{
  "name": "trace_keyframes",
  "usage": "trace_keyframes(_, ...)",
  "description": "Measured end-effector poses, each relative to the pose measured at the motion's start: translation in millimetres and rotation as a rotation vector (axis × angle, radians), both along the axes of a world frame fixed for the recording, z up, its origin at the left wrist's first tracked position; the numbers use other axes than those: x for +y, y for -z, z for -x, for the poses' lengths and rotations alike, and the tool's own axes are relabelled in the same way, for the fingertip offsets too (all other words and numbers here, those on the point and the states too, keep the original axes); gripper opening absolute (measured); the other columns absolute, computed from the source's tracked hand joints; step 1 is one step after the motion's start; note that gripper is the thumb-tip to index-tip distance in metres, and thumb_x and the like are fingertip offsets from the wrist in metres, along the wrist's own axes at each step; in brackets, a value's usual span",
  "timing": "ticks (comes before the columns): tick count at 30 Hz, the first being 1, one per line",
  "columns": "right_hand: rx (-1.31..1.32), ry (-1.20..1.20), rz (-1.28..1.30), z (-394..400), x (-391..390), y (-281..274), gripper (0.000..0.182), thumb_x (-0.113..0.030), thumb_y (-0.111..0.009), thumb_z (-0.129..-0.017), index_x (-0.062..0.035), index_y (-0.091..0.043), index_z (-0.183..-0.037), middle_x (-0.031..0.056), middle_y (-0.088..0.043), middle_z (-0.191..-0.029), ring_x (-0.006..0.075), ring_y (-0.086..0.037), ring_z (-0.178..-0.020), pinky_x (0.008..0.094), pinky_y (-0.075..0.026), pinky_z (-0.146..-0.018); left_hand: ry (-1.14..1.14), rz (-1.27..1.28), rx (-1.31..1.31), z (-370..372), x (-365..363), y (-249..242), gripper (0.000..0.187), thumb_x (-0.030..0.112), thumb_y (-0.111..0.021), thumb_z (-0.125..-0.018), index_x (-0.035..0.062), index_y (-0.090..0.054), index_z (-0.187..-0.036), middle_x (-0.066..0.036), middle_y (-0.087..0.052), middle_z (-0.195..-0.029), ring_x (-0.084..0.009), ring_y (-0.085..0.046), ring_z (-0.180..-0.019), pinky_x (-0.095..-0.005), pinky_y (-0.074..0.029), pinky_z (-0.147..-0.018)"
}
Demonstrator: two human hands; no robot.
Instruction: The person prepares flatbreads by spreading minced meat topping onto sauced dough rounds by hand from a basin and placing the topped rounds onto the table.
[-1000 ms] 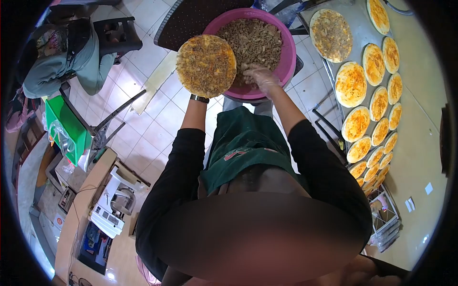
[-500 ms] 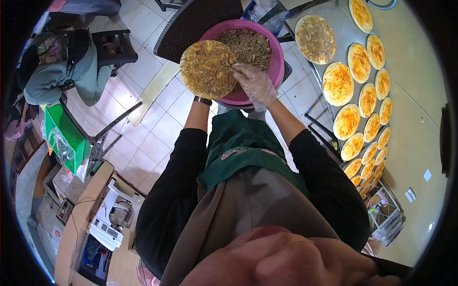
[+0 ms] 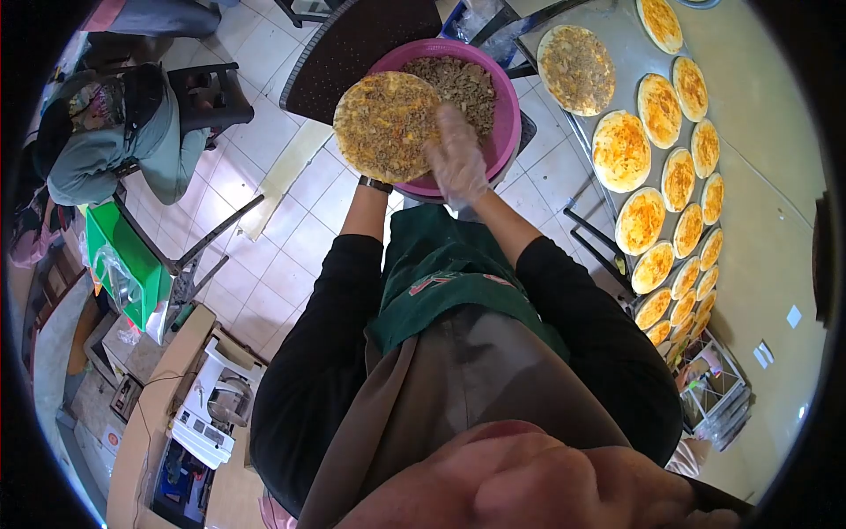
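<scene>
A round flatbread point(image 3: 386, 128) covered with a brown crumbly meat-like topping lies flat over the left side of a pink tub point(image 3: 508, 132). My left hand supports it from beneath; the bread hides those fingers, and only my left wrist point(image 3: 371, 204) with a dark band shows. At the bread's right edge is my right hand point(image 3: 458, 160) in a clear plastic glove, its fingers stretched out, slightly blurred and holding nothing that I can see. Loose brown filling point(image 3: 458, 84) fills the tub behind that hand.
On the right, a metal table point(image 3: 564, 26) bears one topped flatbread point(image 3: 576, 70) and several flatbreads point(image 3: 621, 152) with orange sauce. A dark perforated chair point(image 3: 352, 57) stands behind the tub. At left, a person point(image 3: 123, 141) sits near a green tray point(image 3: 123, 256).
My right hand has shifted slightly left and down along the bread's right edge, with its fingers straightening. More topping covers the bread's surface. The bread stays nearly in place.
</scene>
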State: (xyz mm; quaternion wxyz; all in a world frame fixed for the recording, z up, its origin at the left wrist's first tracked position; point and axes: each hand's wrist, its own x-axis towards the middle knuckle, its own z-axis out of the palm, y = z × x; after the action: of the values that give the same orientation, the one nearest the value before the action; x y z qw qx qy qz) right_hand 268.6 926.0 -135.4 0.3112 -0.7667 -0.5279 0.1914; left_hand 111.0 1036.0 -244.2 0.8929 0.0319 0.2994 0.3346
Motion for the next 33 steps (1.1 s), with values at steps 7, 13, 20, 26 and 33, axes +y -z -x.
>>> trace_keyframes(7,-0.204,-0.271,-0.169,-18,47,-68,0.06,-0.05,-0.053,-0.093,-0.0176,-0.048,-0.143,0.0199,-0.031,-0.154,0.0434,-0.027,-0.142,0.0549,-0.017,-0.116,0.085,-0.046,0.113,-28,-8,-5,0.055,0.048,-0.036,-0.102,0.0149,-0.038,-0.147,-0.01,-0.049,-0.143,-0.0286,-0.048,-0.128,-0.0447,-0.045,-0.106)
trace_keyframes(13,-0.484,-0.387,-0.034,-40,90,-72,0.052,-0.055,-0.04,-0.096,-0.0198,-0.066,-0.124,0.0154,-0.035,-0.153,0.0388,-0.022,-0.145,0.0592,-0.014,-0.116,-0.037,-0.661,0.062,-65,-18,-44,0.055,0.045,-0.034,-0.103,0.014,-0.035,-0.149,-0.011,-0.042,-0.15,-0.03,-0.04,-0.136,-0.0485,-0.03,-0.116)
trace_keyframes(20,-0.618,-0.379,0.111,-106,40,-21,0.034,-0.033,-0.049,-0.096,-0.0173,-0.065,-0.123,0.0161,-0.052,-0.139,0.0374,-0.043,-0.134,0.0505,-0.033,-0.112,0.021,-0.411,0.06,-43,-17,-36,0.056,0.046,-0.033,-0.103,0.0138,-0.035,-0.149,-0.011,-0.041,-0.15,-0.0303,-0.04,-0.136,-0.049,-0.03,-0.115)
trace_keyframes(26,0.198,0.047,0.276,-72,-18,15,0.03,-0.014,-0.057,-0.087,-0.015,-0.065,-0.116,0.0142,-0.066,-0.107,0.0353,-0.064,-0.1,0.0398,-0.052,-0.084,0.0,-0.151,0.017,-32,4,-20,0.057,0.047,-0.033,-0.103,0.0136,-0.035,-0.149,-0.011,-0.041,-0.15,-0.0307,-0.04,-0.136,-0.0495,-0.03,-0.115)
trace_keyframes(33,0.147,0.103,-0.09,-60,4,-19,0.01,-0.011,-0.066,-0.083,-0.0095,-0.068,-0.092,0.0153,-0.067,-0.094,0.0345,-0.065,-0.091,0.042,-0.053,-0.079,-0.004,-0.076,-0.015,-24,14,-16,0.058,0.047,-0.033,-0.103,0.0135,-0.035,-0.149,-0.012,-0.041,-0.15,-0.031,-0.039,-0.136,-0.0501,-0.03,-0.115)
